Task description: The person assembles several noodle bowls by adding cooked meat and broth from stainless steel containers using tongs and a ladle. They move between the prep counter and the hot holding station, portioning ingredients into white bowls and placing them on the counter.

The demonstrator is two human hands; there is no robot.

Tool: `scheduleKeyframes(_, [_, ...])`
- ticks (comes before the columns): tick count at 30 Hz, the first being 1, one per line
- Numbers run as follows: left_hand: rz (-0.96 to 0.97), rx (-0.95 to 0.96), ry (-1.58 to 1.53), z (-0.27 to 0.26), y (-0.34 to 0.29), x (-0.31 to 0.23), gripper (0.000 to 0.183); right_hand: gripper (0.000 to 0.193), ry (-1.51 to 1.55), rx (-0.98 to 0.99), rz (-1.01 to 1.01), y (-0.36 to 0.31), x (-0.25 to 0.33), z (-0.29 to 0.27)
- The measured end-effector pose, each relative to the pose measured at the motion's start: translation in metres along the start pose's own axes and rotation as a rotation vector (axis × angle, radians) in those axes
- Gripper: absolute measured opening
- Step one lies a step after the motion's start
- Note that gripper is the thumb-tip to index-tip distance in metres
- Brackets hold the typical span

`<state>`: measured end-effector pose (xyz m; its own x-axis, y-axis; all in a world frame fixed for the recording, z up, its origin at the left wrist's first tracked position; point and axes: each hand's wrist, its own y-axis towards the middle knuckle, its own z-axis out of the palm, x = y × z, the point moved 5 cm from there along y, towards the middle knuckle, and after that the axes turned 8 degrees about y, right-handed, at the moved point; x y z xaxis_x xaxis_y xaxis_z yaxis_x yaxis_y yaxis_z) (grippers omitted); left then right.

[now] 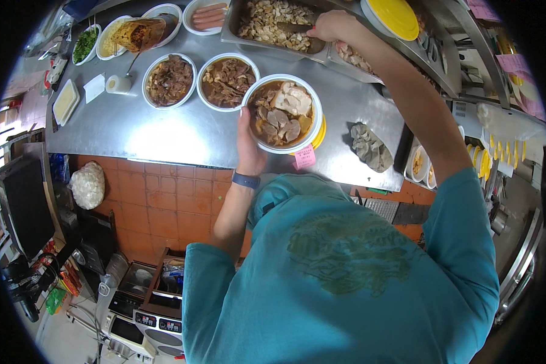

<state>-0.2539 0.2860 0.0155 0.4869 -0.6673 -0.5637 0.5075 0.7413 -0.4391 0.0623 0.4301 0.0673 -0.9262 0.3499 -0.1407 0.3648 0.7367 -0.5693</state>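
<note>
My left hand (249,145) grips the near left side of a round white bowl (316,124), thumb up along its rim. Brown broth, sliced meat (279,126) and a pale piece (293,99) fill it. Reaching far over the counter, my right hand (335,25) is closed round the red handle of a dark utensil (292,27), whose exact kind I cannot make out. Its end lies among pale chopped pieces (267,37) in a metal tray (227,29). Two similar white bowls of meat, one at the middle (256,65) and one further left (193,76), stand beside the held bowl.
Yellow lids (320,134) and a pink slip (305,158) lie by the held bowl. A crumpled grey cloth (370,147) rests at the counter's right. Sausages (209,16), chopped greens (86,44) and a white roll (118,84) are at the back left. A yellow-lidded tub (395,17) stands far right.
</note>
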Motion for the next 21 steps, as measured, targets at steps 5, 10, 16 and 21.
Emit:
scheduleKeyframes(5, [0.039, -0.023, -0.029, -0.004, 0.004, 0.003, 0.053, 0.058, 0.269, 0.011, -0.069, 0.027, 0.012, 0.015])
scheduleKeyframes(10, [0.075, -0.069, 0.062, -0.008, 0.008, 0.001, 0.060, 0.054, 0.562, 0.091, 0.087, 0.003, 0.005, 0.021])
scheduleKeyframes(16, [0.103, -0.058, 0.053, -0.008, 0.013, 0.000, 0.060, 0.051, 0.833, 0.136, -0.073, -0.037, -0.026, 0.025])
scheduleKeyframes(21, [0.096, -0.056, 0.011, -0.009, 0.022, 0.003, 0.060, 0.048, 1.148, 0.190, -0.018, -0.089, -0.046, 0.052])
